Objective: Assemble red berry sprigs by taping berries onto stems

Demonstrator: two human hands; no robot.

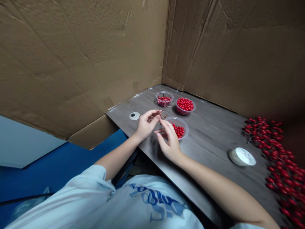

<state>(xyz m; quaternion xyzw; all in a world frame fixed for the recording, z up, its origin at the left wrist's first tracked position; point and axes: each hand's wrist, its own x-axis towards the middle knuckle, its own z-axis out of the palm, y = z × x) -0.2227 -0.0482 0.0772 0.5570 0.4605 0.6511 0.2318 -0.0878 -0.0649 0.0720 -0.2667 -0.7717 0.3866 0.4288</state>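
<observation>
Between thumb and fingers, my left hand [147, 124] pinches a thin brown twig [164, 116] with several small branches. My right hand [170, 140] is beside it, its fingertips at the twig's lower end; its thumb is apart from the fingers, and whether it grips anything is unclear. Just behind the right hand stands a clear plastic bowl [186, 124], partly hidden, with red berries [179, 131] in it. Farther back, a second bowl [184, 112] is heaped with red berries. To its left, a third bowl [164, 105] holds berries mixed with bare twigs.
A large pile of red berry sprays [274, 152] lies along the table's right side. Near it stands a white round tub [242, 156]. A flat white disc with a dark spot [134, 115] lies at left. Cardboard walls [107, 57] enclose the grey table [209, 133] at the back.
</observation>
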